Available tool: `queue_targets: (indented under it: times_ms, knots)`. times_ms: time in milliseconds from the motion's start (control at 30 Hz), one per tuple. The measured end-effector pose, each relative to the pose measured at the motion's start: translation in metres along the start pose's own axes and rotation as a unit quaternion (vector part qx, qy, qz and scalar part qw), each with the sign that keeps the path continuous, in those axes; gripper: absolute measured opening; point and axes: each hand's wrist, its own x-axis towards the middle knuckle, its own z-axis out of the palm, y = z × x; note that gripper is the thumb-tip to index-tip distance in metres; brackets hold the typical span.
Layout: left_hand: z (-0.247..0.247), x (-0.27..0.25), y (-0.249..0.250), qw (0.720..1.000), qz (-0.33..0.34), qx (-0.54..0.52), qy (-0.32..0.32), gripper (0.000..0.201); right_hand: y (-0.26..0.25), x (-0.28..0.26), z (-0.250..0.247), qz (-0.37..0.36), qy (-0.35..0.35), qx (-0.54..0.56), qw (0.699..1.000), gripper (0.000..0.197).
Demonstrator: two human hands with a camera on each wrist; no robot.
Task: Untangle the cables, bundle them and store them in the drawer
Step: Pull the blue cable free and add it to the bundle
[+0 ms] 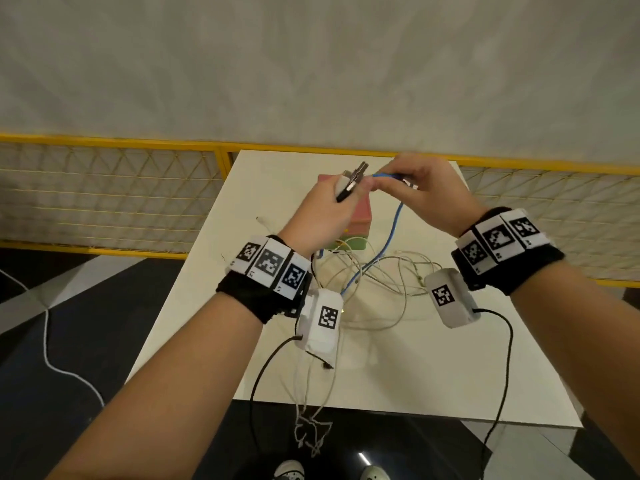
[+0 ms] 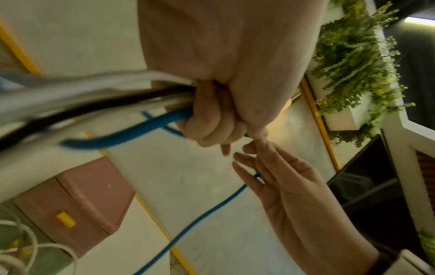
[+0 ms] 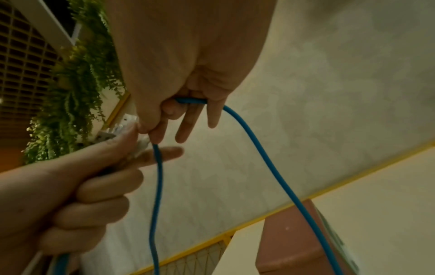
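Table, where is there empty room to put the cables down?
The table is bare along its near right part, between the white cable tangle and the near edge, and at the far left corner. It's crowded mid-table, from the pink drawer box through the tangle.

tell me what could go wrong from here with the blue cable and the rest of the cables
1. The blue cable runs from the right hand down into the white cables tangled on the table; pulling it up may tighten that knot.
2. The left hand grips several cable ends at once, so one could slip out.
3. Some white strands hang over the table's near edge and might drag the pile off.
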Motion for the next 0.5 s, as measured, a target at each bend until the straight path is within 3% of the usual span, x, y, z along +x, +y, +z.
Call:
queue_targets:
  times_ms: [67, 167, 333, 400, 500]
  knots:
    - [-0.003, -0.001, -0.001, 1.0, 0.014, 0.018, -0.001, 0.025, 0.003, -0.001, -0.002, -0.012, -0.003, -0.021, 1.0, 0.01]
    - [-0.011, -0.002, 0.005, 0.995, 0.041, 0.043, 0.076, 0.024, 0.016, -0.01, 0.001, 0.021, -0.028, -0.008, 0.999, 0.009]
    - [-0.044, 0.004, 0.021, 0.963, 0.069, -0.114, 0.235, 0.029, 0.058, -0.036, 0.014, 0.149, -0.079, -0.004, 0.986, 0.026]
    - [-0.053, 0.005, 0.021, 0.955, 0.084, -0.142, 0.246, 0.029, 0.065, -0.039, 0.017, 0.173, -0.074, 0.002, 0.982, 0.03]
    - [-0.056, 0.006, 0.015, 0.959, 0.051, -0.13, 0.246, 0.027, 0.062, -0.032, 0.013, 0.157, -0.045, -0.018, 0.986, 0.03]
